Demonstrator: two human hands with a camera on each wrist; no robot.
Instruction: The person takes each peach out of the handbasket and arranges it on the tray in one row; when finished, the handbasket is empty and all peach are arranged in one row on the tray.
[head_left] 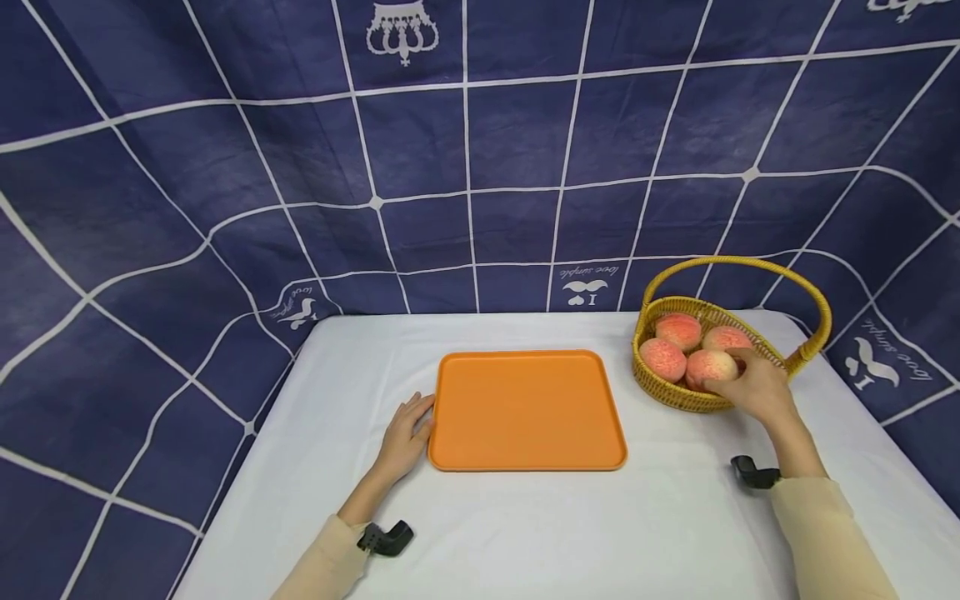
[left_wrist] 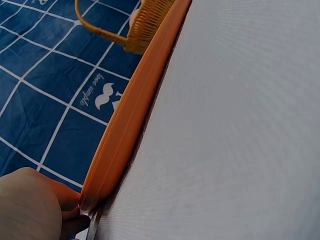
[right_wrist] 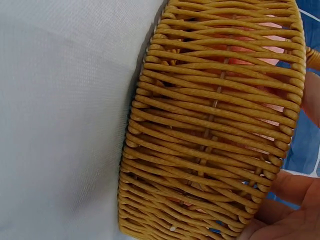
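Observation:
My right hand (head_left: 761, 387) reaches over the rim of a yellow-brown wicker basket (head_left: 678, 398), its thumb and fingers around a pink and cream peach (head_left: 708, 367) at the front. Three more peaches sit beside it: one at the left (head_left: 663, 360), one behind (head_left: 678, 331) and one at the back right (head_left: 726, 337). In the right wrist view the woven side (right_wrist: 210, 120) hides most of the fruit. On the left, my left hand (head_left: 405, 437) rests at the edge of an orange tray (head_left: 525, 408), fingers relaxed and touching its rim (left_wrist: 120, 135).
A white cloth (head_left: 525, 533) covers the table under the tray and basket. The basket's tall arched handle (head_left: 738, 260) rises above the peaches. Behind and at both sides hangs a dark blue curtain (head_left: 517, 225) with white lines.

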